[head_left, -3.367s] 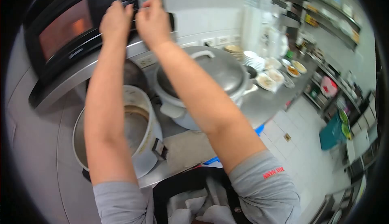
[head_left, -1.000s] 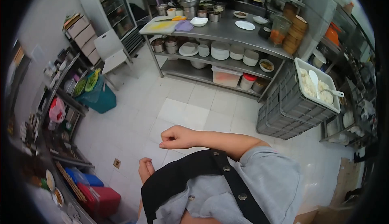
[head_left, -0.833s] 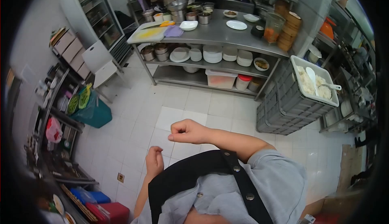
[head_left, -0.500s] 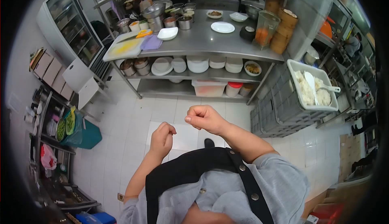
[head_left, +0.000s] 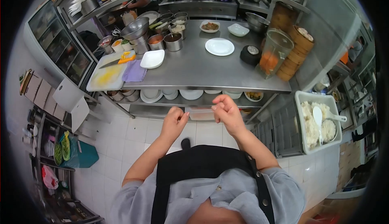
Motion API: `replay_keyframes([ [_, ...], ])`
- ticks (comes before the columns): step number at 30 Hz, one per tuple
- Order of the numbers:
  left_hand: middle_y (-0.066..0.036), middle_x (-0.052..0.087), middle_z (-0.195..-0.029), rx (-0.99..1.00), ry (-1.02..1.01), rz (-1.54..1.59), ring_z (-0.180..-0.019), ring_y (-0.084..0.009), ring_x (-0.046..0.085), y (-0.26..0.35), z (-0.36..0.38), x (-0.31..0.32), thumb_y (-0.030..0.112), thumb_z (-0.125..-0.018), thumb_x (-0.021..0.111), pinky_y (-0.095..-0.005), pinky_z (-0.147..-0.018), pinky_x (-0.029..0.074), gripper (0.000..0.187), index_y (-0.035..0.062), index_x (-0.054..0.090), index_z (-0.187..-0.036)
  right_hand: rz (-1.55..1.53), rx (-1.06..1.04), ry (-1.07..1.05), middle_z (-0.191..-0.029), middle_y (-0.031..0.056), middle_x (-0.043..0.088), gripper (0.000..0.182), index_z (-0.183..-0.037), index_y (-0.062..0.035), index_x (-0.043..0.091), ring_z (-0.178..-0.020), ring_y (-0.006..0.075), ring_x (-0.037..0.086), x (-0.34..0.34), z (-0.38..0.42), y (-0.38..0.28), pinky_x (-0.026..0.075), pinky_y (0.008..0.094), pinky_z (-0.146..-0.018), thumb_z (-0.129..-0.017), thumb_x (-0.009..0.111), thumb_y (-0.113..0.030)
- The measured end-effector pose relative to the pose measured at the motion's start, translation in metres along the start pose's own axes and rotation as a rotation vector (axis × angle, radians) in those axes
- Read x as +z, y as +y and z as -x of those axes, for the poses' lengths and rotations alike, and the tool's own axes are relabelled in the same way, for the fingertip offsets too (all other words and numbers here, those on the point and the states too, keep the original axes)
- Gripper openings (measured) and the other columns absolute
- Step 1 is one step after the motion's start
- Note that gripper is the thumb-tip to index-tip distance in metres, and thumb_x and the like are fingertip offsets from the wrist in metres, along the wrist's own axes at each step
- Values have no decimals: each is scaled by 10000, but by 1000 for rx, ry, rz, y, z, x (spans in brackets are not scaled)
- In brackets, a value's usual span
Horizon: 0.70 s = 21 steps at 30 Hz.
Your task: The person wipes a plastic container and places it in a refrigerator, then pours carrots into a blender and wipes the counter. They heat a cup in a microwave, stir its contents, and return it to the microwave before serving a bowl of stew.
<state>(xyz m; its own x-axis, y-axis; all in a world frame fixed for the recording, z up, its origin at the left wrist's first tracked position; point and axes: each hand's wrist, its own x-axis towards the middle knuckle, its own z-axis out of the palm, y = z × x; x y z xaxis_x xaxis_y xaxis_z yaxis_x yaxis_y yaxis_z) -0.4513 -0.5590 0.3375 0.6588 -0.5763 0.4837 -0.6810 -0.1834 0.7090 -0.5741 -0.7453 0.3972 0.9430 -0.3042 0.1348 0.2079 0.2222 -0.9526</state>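
My left hand (head_left: 174, 123) is closed, with nothing visible in it, in front of the steel table (head_left: 178, 72). To its right my right hand (head_left: 227, 112) has its fingers curled, thumb near the index finger; nothing shows in it. Both hang over the floor by the table's lower shelf, apart from each other. On the table stand a round white plate (head_left: 219, 46), a square white dish (head_left: 152, 59), a bowl of food (head_left: 210, 26) and a pale bowl (head_left: 238, 30). A knife (head_left: 109, 63) lies on the cutting board (head_left: 107, 78) beside a purple cloth (head_left: 135, 71).
Steamer baskets (head_left: 295, 54) and a clear pitcher (head_left: 275, 52) stand at the table's right end. A tub of rice (head_left: 316, 125) sits on grey crates (head_left: 283, 137) at the right. At the left are a white chair (head_left: 72, 101) and a teal bin (head_left: 86, 153).
The table and tub look nearer. Both hands have moved up toward the table's edge and the right hand has shifted right, its fingers looser. The gap between the hands is wider.
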Motion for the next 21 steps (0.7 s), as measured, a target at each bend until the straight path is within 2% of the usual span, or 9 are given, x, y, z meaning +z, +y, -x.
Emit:
replay_keyframes([
  [1, -66, 514, -727, -109, 9, 104, -620, -144, 489, -16, -15, 9, 133, -876, 602, -278, -566, 402, 182, 6, 496, -797, -15, -26, 48, -738, -3, 524, 113, -995, -52, 511, -646, 75, 497, -10, -12, 12, 399, 229, -598, -889, 552, -53],
  [3, -33, 528, -768, -326, 19, 312, -645, -97, 491, -46, -49, 24, 113, -867, 607, -249, -590, 420, 143, 14, 505, -883, 38, -57, 123, -762, -17, 522, 110, -987, -46, 519, -692, 61, 487, -28, -40, 32, 407, 217, -653, -888, 566, -57],
  [5, -12, 529, -791, -349, -68, 377, -665, -69, 489, -75, -91, 33, 111, -868, 603, -231, -610, 430, 173, 20, 495, -969, 73, -33, 192, -819, -21, 536, 86, -961, -37, 533, -766, 50, 485, -44, -65, 41, 407, 209, -720, -888, 575, -57],
  [7, 4, 530, -840, -392, -153, 452, -689, -53, 480, -107, -132, 46, 91, -877, 597, -204, -620, 406, 192, 33, 492, -1027, 118, 43, 219, -831, -19, 541, 72, -949, -36, 538, -766, 51, 488, -49, -91, 37, 412, 212, -721, -890, 573, -56],
  [10, -3, 532, -835, -388, -245, 504, -689, -63, 495, -150, -205, 69, 136, -877, 596, -211, -601, 410, 197, 37, 496, -1015, 174, 96, 219, -839, -17, 547, 65, -943, -41, 543, -778, 59, 506, -54, -142, 32, 422, 216, -717, -888, 572, -60],
  [13, -23, 543, -819, -597, -320, 530, -643, -91, 514, -181, -295, 91, 183, -887, 553, -235, -538, 412, 203, 31, 499, -1011, 236, 83, 160, -854, -10, 555, 73, -942, -45, 544, -783, 74, 532, -71, -195, 44, 441, 222, -709, -877, 577, -41],
  [16, -39, 547, -758, -625, -425, 560, -575, -118, 517, -240, -389, 130, 203, -895, 504, -257, -476, 411, 209, 23, 496, -1000, 297, 122, 178, -866, -4, 556, 86, -952, -40, 543, -780, 75, 533, -80, -236, 45, 445, 224, -711, -876, 581, -30],
  [18, -50, 543, -695, -648, -369, 587, -526, -138, 512, -275, -441, 164, 200, -904, 464, -273, -453, 422, 205, 12, 496, -979, 315, 138, 185, -874, -1, 559, 87, -957, -38, 541, -781, 76, 536, -85, -253, 43, 447, 225, -709, -879, 579, -33],
  [21, -81, 554, -700, -721, -175, 576, -516, -154, 523, -300, -503, 207, 227, -914, 450, -286, -446, 446, 249, -1, 468, -1012, 319, 148, 206, -842, -18, 553, 84, -954, -37, 546, -750, 57, 519, -92, -270, 43, 434, 213, -690, -885, 584, -66],
])
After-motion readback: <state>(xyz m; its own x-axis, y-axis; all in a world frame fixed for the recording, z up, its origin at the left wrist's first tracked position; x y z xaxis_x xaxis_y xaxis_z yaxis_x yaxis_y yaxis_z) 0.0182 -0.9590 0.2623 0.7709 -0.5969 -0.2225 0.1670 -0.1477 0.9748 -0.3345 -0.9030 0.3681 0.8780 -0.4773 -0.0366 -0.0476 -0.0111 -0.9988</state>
